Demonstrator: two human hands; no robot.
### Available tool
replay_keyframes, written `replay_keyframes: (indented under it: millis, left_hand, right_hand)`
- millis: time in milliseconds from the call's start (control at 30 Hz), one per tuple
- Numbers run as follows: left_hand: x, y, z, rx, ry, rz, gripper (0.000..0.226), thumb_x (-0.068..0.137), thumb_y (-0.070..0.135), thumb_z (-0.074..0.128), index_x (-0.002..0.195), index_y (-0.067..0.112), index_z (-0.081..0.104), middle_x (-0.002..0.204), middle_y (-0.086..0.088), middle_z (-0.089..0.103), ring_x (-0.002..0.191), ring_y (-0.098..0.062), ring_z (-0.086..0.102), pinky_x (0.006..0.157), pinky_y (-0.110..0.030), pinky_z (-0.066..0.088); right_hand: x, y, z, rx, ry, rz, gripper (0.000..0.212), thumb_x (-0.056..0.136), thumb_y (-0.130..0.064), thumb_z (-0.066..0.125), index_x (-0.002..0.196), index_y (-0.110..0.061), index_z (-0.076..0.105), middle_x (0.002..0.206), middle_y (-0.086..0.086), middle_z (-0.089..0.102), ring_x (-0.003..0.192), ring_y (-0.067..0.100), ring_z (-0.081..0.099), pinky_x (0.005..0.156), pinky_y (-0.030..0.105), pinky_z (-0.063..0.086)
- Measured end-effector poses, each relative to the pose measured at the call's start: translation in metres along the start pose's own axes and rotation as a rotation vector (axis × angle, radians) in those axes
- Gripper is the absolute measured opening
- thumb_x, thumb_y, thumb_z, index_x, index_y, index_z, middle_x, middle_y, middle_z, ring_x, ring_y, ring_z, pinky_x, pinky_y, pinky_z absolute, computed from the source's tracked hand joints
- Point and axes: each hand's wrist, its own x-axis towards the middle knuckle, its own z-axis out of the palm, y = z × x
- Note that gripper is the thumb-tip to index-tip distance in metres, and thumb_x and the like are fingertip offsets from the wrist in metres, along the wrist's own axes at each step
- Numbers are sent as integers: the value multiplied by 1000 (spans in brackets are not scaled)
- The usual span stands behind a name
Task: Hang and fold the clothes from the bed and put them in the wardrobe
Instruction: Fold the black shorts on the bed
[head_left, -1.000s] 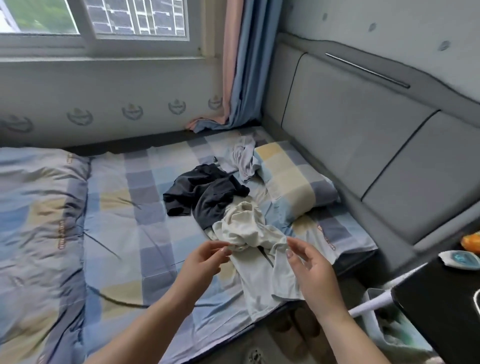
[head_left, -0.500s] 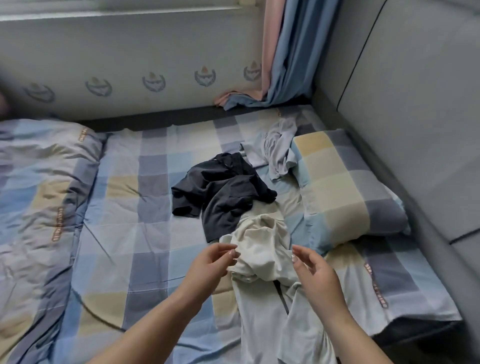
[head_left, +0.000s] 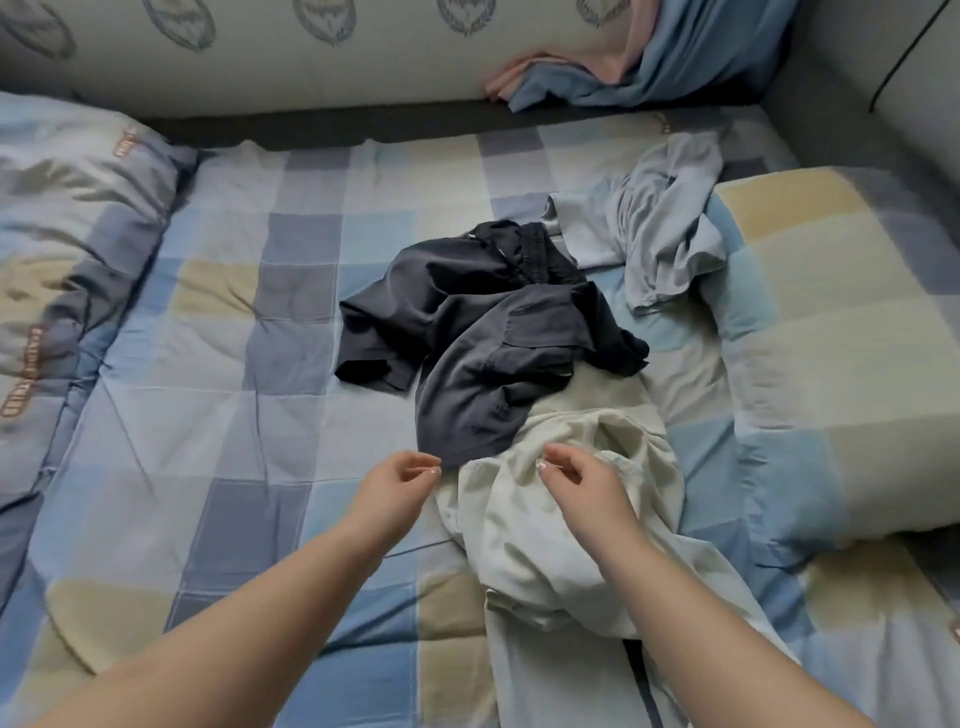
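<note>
Tan lettering runs along the folded quilt at the bed's left edge, too blurred to read; no other text shows.

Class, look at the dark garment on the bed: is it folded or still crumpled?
Crumpled. The dark garment lies in an uneven heap with loose creases, one end overlapping the cream garment.

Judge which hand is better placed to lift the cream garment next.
Probably the right hand: it hovers directly over the cream garment, while the left hand sits beside it, nearer the dark shorts.
</note>
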Motion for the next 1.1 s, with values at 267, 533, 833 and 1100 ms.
replay_keyframes:
  millis: [267, 533, 833, 1100]
  left_hand:
    - [75, -55, 28, -34, -27, 46, 41, 94, 18, 59, 133, 26, 52, 120, 6, 48, 110, -2, 40, 92, -20, 33]
    - [92, -62, 32, -75, 48, 141, 41, 91, 16, 61, 132, 21, 55, 122, 11, 52, 114, 0, 44, 97, -18, 34]
    - [70, 18, 1, -320, -299, -29, 57, 85, 34, 69, 135, 29, 43, 115, 0, 62, 93, -16, 63, 74, -31, 50]
    - [13, 81, -48, -193, -163, 118, 29, 89, 14, 65, 118, 19, 68, 109, -9, 71, 89, -22, 70, 70, -33, 56]
  right_hand:
    - [104, 59, 66, 75, -55, 38, 46, 90, -21, 62, 134, -12, 52, 151, 6, 34, 82, 11, 63, 90, 39, 53]
    - [143, 68, 93, 198, 25, 116, 46, 91, -13, 60, 135, -6, 49, 130, 8, 58, 100, 17, 60, 101, 36, 46]
    - [30, 0, 100, 223, -159, -211, 15, 79, -9, 57, 89, -20, 55, 80, -1, 70, 81, 15, 67, 75, 30, 55]
    - [-7, -45, 69, 89, -61, -19, 87, 85, -12, 64, 145, -42, 8, 104, 1, 68, 89, 15, 68, 82, 37, 56]
